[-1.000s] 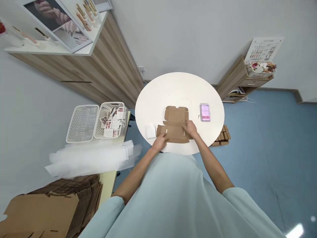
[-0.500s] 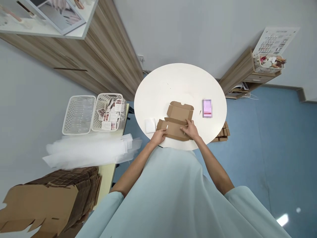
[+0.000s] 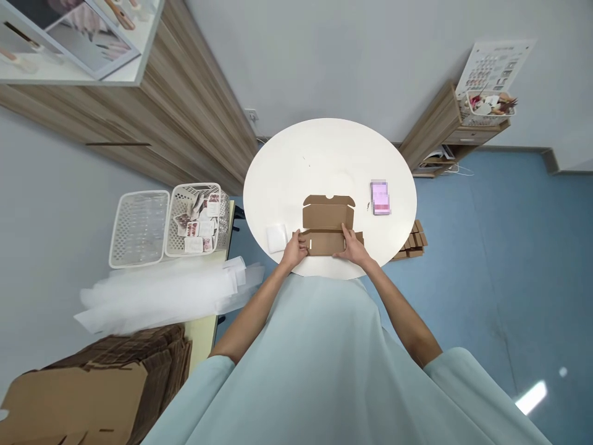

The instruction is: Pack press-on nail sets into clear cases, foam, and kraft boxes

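Observation:
A brown cardboard box (image 3: pixel 328 216), partly folded, lies near the front edge of the round white table (image 3: pixel 278 167). Its lid flap points away from me, with side tabs spread. My left hand (image 3: pixel 295 249) grips the box's left end, fingers over the edge. At the right end my right hand (image 3: pixel 353 247) holds the side, thumb toward the front and fingers along the far edge. Left of the box sits a white square packet (image 3: pixel 277 238). A phone with a pinkish blurred screen (image 3: pixel 380 198) rests to the right, apart from my hand.
On a side table at left are a basket of small cards (image 3: pixel 199 228), a basket of clear plastic pieces (image 3: pixel 140 228), white translucent sheets (image 3: pixel 162 293) and stacked flat cardboard (image 3: pixel 78 395). Folded boxes (image 3: pixel 412 242) lie beyond the table's right edge. A wooden cabinet (image 3: pixel 463 133) stands back right.
The box has turned to lie square to me, and its front and end panels now stand more upright. Both hands have shifted to grip its two ends. The view has moved slightly.

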Demonstrator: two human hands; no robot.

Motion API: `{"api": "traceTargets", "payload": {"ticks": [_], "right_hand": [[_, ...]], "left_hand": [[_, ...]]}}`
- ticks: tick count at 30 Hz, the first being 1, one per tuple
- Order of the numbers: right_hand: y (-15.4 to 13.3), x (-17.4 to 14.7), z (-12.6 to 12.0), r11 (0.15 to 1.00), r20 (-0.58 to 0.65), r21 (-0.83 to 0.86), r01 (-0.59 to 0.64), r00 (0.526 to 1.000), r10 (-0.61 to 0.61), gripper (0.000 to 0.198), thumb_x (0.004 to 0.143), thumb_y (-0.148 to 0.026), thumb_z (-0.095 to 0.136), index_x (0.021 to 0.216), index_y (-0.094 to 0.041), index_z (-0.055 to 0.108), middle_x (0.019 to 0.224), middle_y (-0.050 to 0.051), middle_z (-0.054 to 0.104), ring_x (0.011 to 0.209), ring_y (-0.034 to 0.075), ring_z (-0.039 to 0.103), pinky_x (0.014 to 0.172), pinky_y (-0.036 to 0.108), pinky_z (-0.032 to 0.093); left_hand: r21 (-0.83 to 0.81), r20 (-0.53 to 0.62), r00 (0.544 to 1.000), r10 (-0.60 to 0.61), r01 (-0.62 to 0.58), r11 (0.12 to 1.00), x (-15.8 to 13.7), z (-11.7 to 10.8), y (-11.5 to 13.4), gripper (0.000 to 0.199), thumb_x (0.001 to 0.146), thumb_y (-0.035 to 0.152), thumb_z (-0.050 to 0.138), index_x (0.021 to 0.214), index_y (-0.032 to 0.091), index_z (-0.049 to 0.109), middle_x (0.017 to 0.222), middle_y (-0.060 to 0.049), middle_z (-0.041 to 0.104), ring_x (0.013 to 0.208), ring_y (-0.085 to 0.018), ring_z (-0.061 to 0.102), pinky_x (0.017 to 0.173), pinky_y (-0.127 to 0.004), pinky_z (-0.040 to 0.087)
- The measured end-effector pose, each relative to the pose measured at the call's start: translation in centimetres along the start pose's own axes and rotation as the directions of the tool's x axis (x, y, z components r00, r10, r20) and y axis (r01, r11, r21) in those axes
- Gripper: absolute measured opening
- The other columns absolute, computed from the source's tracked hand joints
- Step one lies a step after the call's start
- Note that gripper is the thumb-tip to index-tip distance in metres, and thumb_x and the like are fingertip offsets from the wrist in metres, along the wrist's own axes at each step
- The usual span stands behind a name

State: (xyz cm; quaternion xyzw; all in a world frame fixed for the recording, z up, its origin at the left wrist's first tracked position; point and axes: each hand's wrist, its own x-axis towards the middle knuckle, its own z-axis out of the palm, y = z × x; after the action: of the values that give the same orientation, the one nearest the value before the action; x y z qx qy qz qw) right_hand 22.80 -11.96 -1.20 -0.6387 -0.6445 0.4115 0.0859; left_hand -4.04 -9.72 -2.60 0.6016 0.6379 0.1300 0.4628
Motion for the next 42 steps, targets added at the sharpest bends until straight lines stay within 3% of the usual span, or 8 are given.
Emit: {"api": "traceTargets", "payload": {"ticks": [7,11,14,17,25,30,36,42], "right_hand": [[-0.1,0.5,-0.3,0.999,-0.007,-0.035,0.011,1.0,-0.012,0.124,0.079,-0.048,0.089,0.173,-0.034,0.008,0.157,0.018,0.041,0.133,0.038,0.061,0.102,0.05,0.055],[-0.1,0.3,-0.3,0.999,-0.007,-0.037,0.013,1.0,-0.014,0.119,0.083,-0.047,0.085,0.173,-0.033,0.009,0.156,0.018,0.042,0.126,0.036,0.064,0.099,0.049,0.056],[-0.1,0.2,-0.3,0.999,-0.014,-0.041,0.011,1.0,-0.012,0.116,0.085,-0.048,0.083,0.173,-0.034,0.009,0.155,0.018,0.043,0.123,0.036,0.065,0.097,0.049,0.056],[-0.1,0.2,-0.3,0.999,-0.02,-0.046,0.015,1.0,-0.016,0.114,0.086,-0.049,0.081,0.173,-0.035,0.009,0.155,0.017,0.043,0.122,0.036,0.065,0.096,0.05,0.057],[-0.7,0.9,0.3,0.999,-0.037,-0.035,0.026,0.999,-0.028,0.113,0.087,-0.049,0.081,0.173,-0.034,0.009,0.154,0.017,0.044,0.121,0.036,0.065,0.096,0.049,0.057],[-0.7,1.1,0.4,0.999,-0.034,-0.024,0.038,0.999,-0.039,0.118,0.085,-0.051,0.083,0.173,-0.035,0.007,0.157,0.017,0.042,0.124,0.036,0.064,0.097,0.05,0.057],[-0.7,1.2,0.6,0.999,-0.044,-0.036,0.037,0.998,-0.039,0.116,0.083,-0.05,0.085,0.173,-0.035,0.012,0.158,0.017,0.044,0.126,0.037,0.064,0.098,0.05,0.057],[-0.9,1.0,0.6,0.999,-0.005,-0.026,0.023,1.0,-0.024,0.126,0.079,-0.051,0.089,0.174,-0.034,0.007,0.165,0.019,0.036,0.134,0.039,0.06,0.103,0.05,0.055]], "left_hand": [[0.326,0.034,0.983,0.179,-0.181,0.928,-0.9,0.2,1.3,0.051,0.09,0.006,0.056,0.139,0.018,0.063,0.138,-0.017,0.061,0.121,-0.031,0.065,0.102,-0.042,0.056],[0.416,-0.063,0.985,0.158,-0.118,0.902,-2.7,0.0,1.3,0.052,0.097,0.017,0.058,0.149,0.021,0.055,0.132,-0.016,0.06,0.122,-0.032,0.063,0.095,-0.04,0.056],[0.393,-0.225,0.973,0.056,0.038,0.919,-3.5,-0.7,0.7,0.051,0.099,0.029,0.063,0.147,0.019,0.054,0.134,-0.018,0.058,0.123,-0.033,0.062,0.093,-0.041,0.056],[0.332,-0.228,0.968,-0.103,0.177,0.926,-3.5,-1.3,0.1,0.031,0.099,0.035,0.065,0.125,0.019,0.064,0.127,-0.015,0.063,0.114,-0.031,0.067,0.092,-0.04,0.056],[0.315,-0.318,0.93,-0.181,0.284,0.906,-2.3,-2.3,0.1,0.034,0.098,0.039,0.066,0.125,0.018,0.061,0.128,-0.017,0.064,0.111,-0.033,0.07,0.09,-0.041,0.055],[0.326,-0.26,0.955,-0.143,0.226,0.918,-2.0,-3.3,0.6,0.013,0.098,0.031,0.06,0.098,0.021,0.068,0.116,-0.014,0.07,0.104,-0.031,0.071,0.088,-0.039,0.054],[0.17,-0.123,0.989,-0.088,0.108,0.98,-2.0,-2.4,2.8,0.011,0.097,0.034,0.063,0.102,0.024,0.065,0.086,-0.004,0.076,0.09,-0.026,0.074,0.085,-0.036,0.052],[0.122,-0.114,0.992,-0.054,0.068,0.99,-1.3,-0.6,3.2,0.029,0.095,0.044,0.069,0.112,0.022,0.06,0.112,-0.008,0.076,0.092,-0.024,0.072,0.085,-0.036,0.052]]}}
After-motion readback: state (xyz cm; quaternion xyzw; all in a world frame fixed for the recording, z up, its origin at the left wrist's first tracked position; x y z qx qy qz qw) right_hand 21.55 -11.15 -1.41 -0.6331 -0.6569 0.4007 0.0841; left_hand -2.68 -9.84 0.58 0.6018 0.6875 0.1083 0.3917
